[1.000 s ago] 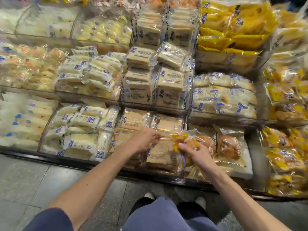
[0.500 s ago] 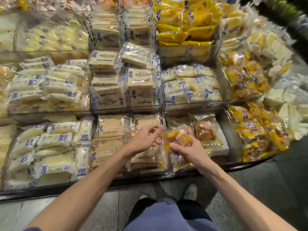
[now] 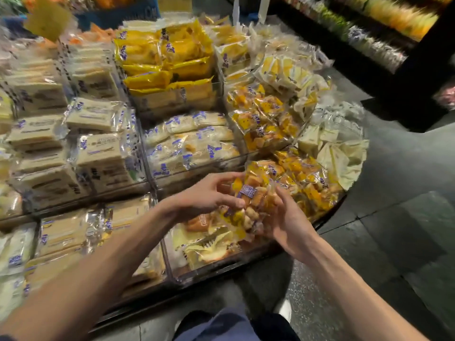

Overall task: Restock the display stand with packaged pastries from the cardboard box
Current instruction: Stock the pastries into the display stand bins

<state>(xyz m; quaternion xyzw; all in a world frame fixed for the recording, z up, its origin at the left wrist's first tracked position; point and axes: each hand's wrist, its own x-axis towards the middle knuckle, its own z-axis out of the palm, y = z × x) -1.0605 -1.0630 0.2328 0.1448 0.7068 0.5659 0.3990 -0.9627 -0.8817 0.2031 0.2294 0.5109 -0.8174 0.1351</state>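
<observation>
Both my hands hold clear packets of orange-yellow pastries (image 3: pixel 248 200) just above the stand's bottom tier. My left hand (image 3: pixel 209 195) grips them from the left, fingers curled over the top. My right hand (image 3: pixel 288 217) cups them from the right and below. Under them a clear bin (image 3: pixel 187 271) holds pale and orange buns. To the right lies a pile of like orange packets (image 3: pixel 305 183). The tiered display stand (image 3: pixel 152 183) fills the left and middle of the view. No cardboard box is in view.
Bins of white sandwich-cake packets (image 3: pixel 98 153), yellow packets (image 3: pixel 167 62) and long bread packets (image 3: pixel 189 141) crowd the tiers. Pale wedge packets (image 3: pixel 337 153) sit at the stand's right end. A dark shelf (image 3: pixel 369 33) stands across the grey tiled aisle (image 3: pixel 394 230). My legs are below.
My view has swung to the right along the stand. Both hands moved right with the orange packets, from the middle bottom bin toward the orange pile, and now clasp them together.
</observation>
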